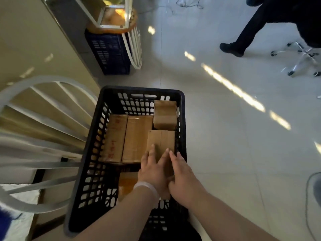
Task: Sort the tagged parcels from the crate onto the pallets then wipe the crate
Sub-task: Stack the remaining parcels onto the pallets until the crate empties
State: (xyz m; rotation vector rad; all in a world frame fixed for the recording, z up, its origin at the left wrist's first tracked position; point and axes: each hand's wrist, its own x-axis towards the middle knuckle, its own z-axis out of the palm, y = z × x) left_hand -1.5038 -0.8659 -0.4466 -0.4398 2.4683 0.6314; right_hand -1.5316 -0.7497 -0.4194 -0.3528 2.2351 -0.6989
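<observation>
Head view: left hand (153,169) flat, fingers spread, on parcel (161,139) in crate (142,89); right hand (184,180) alongside, fingers straight, grasping nothing.

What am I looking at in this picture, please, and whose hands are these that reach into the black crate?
There is no machine here. A person wears a camera on the head, so this single picture looks forward and down at their own two bare hands. On the tiled floor stands a black crate with cardboard parcels inside. Two long parcels lie side by side on its left, and a small parcel sits in the far right corner. The left hand, which has a white wristband, lies with straight fingers on top of the near parcel. The right hand touches that parcel's right edge, beside the crate wall. No pallets are in view. A white chair stands to the left, and another person's leg shows at the top right.
</observation>
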